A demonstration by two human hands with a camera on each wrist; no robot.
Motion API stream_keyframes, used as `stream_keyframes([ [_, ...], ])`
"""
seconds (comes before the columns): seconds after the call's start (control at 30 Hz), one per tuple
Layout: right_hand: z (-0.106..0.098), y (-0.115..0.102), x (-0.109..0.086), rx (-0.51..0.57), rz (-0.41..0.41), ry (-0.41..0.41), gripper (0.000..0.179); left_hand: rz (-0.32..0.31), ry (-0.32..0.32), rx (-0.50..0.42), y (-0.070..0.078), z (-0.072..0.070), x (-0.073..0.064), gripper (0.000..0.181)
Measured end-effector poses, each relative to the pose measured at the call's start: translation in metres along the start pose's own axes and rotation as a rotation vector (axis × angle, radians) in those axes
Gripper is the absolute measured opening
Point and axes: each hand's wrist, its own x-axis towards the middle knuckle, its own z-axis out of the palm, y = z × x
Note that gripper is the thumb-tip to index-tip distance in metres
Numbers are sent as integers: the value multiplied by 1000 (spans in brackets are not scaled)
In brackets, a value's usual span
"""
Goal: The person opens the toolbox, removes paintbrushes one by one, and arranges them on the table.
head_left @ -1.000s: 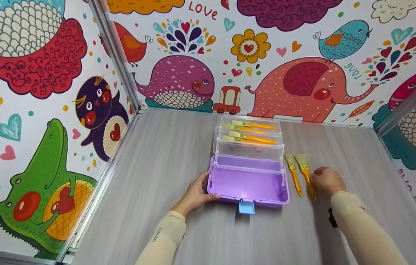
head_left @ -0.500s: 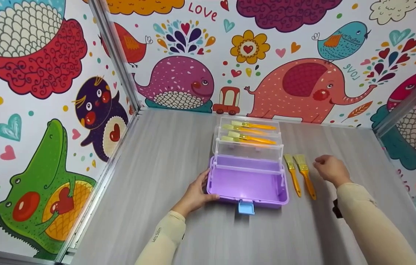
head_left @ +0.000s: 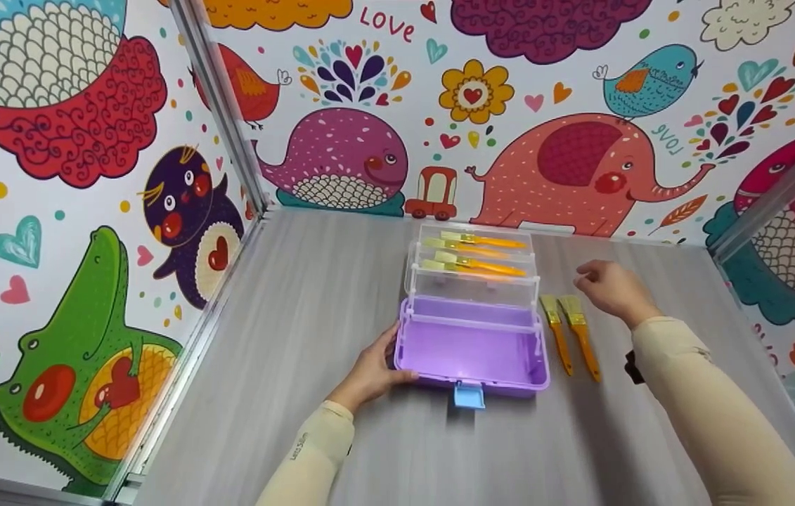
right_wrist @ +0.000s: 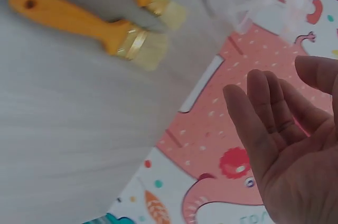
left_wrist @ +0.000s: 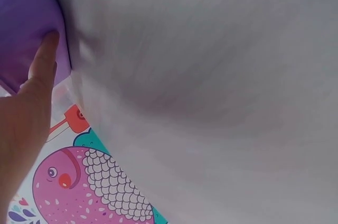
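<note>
A purple toolbox [head_left: 471,344] stands with its clear tiered trays [head_left: 474,281] folded up and back. My left hand [head_left: 371,369] grips its front left corner, thumb at the front rim and fingers along the side wall. In the left wrist view, a finger presses on the purple wall [left_wrist: 31,18]. Several paintbrushes [head_left: 485,267] with orange handles lie in the trays. To the right of the toolbox, a narrower paintbrush [head_left: 560,344] and a wider paintbrush [head_left: 583,344] lie side by side on the table. My right hand [head_left: 611,289] hovers beyond their bristles, fingers loosely bent, holding nothing.
A light blue latch [head_left: 469,396] hangs from the toolbox front. The grey table [head_left: 285,316] is bounded by printed wall panels [head_left: 341,161] at the back and sides, with metal posts [head_left: 225,105] at the corners.
My right hand has left the wider paintbrush's handle, moving first right, then away toward the back of the table. My left hand has stayed on the toolbox corner.
</note>
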Motion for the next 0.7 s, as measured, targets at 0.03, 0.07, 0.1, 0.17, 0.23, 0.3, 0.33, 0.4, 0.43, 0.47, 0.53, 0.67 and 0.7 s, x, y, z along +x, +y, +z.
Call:
stream_keyframes([
  [0.03, 0, -5, 2, 7, -12, 0, 41, -1, 0, -2, 0, 0, 0, 104],
  [0.07, 0, -10, 4, 9, -28, 2, 40, -1, 1, -4, 0, 0, 0, 104],
  [0.1, 1, -15, 6, 8, -49, 8, 39, 1, -1, -8, 0, -1, 0, 103],
  [0.17, 3, -25, 10, 4, -82, 18, 39, 8, -2, -21, 1, -1, 0, 103],
  [0.23, 6, -36, 14, -10, -107, 40, 38, 12, -1, -26, 1, -1, 0, 103],
  [0.3, 10, -47, 18, -19, -135, 55, 37, 10, 1, -31, 1, -1, -1, 103],
  [0.33, 12, -52, 19, -18, -141, 56, 37, 8, 3, -30, 1, -1, -1, 103],
  [0.4, 17, -62, 23, -18, -154, 53, 36, -4, 4, -34, 2, -1, -1, 103],
  [0.43, 19, -67, 24, -20, -169, 48, 36, -6, 4, -38, 2, -1, -1, 104],
  [0.47, 21, -72, 26, -31, -185, 45, 36, -9, 5, -41, 2, -1, -1, 104],
  [0.53, 25, -80, 29, -50, -214, 35, 35, -13, 6, -45, 2, -1, -1, 105],
  [0.67, 33, -96, 34, -65, -265, 13, 35, -5, 8, -30, 2, -1, -2, 105],
  [0.7, 35, -99, 36, -63, -276, 6, 34, -1, 8, -27, 2, -1, -2, 105],
])
